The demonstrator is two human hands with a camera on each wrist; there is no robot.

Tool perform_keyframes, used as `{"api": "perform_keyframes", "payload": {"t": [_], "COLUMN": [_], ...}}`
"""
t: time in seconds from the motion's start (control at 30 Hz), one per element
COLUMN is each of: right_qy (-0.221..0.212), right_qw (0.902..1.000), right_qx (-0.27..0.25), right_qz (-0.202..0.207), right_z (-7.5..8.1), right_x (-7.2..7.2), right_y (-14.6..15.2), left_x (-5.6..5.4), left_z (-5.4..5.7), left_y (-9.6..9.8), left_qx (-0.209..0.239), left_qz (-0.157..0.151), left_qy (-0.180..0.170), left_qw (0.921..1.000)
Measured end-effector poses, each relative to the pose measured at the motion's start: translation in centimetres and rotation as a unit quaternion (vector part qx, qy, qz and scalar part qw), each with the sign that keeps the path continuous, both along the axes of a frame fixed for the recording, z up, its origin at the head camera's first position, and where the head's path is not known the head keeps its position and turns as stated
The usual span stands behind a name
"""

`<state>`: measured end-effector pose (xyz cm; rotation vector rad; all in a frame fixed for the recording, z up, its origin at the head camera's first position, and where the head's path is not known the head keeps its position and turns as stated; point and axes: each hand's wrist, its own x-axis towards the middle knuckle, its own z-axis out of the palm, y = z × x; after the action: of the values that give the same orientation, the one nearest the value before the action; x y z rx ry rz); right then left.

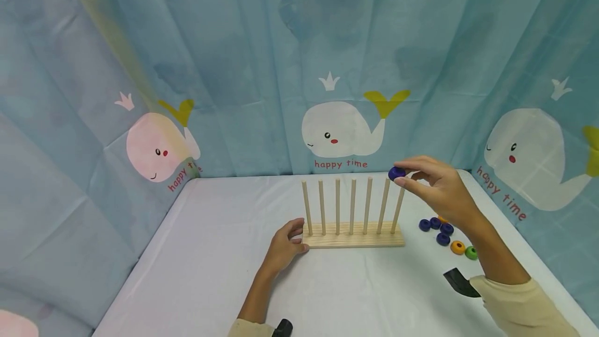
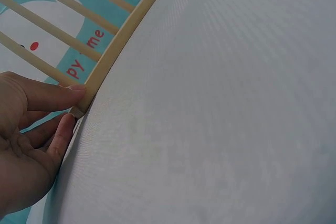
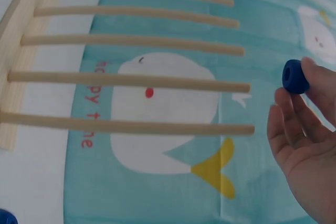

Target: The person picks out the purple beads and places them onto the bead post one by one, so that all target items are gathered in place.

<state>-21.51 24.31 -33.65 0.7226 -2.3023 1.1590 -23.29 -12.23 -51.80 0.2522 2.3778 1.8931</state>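
The right hand (image 1: pixel 437 186) pinches a blue bead (image 1: pixel 396 172) between thumb and fingertips, at the height of the peg tips toward the right end of the stand (image 1: pixel 353 242). The right wrist view shows the bead apart from the pegs (image 1: pixel 353 207), its hole facing them. The left hand (image 1: pixel 283 246) grips the left end of the stand's base, which rests on the table (image 1: pixel 210 254). More blue beads (image 1: pixel 443 239), a green bead (image 1: pixel 471 253) and orange beads (image 1: pixel 457 247) lie to the right.

The bead looks light, hard and smooth, so it could roll or slip; a pinch on its rim leaves the hole free. The stand seems to be light, stiff wood, best steadied by its base; the thin pegs would likely stand sideways force less well.

In the head view, fingers cover the rightmost peg's tip, and the far orange bead is partly hidden. Both wrist views cut off part of the stand; the right one also crops a bead at its near corner.
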Motion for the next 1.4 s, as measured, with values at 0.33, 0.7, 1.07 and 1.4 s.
{"api": "perform_keyframes", "payload": {"t": [0.33,0.7,1.07,1.4], "right_qy": [0.012,0.012,0.007,0.001], "right_qw": [0.9987,0.9953,0.9954,0.9955], "right_qx": [0.001,-0.017,-0.008,-0.004], "right_qz": [0.051,0.095,0.095,0.094], "right_z": [-0.1,-0.8,-0.5,-0.4], "right_x": [-0.7,-1.3,-1.7,-2.6], "right_y": [-2.8,-5.8,-8.6,-10.5], "left_x": [-0.1,-0.3,-0.2,-0.3], "left_z": [0.0,-0.2,-0.2,-0.2], "left_y": [0.0,0.0,0.0,-0.2], "left_qx": [0.005,-0.006,0.002,0.004], "left_qz": [0.001,0.0,-0.002,-0.006], "left_qy": [-0.003,-0.008,-0.005,-0.003], "left_qw": [1.0,1.0,1.0,1.0]}}
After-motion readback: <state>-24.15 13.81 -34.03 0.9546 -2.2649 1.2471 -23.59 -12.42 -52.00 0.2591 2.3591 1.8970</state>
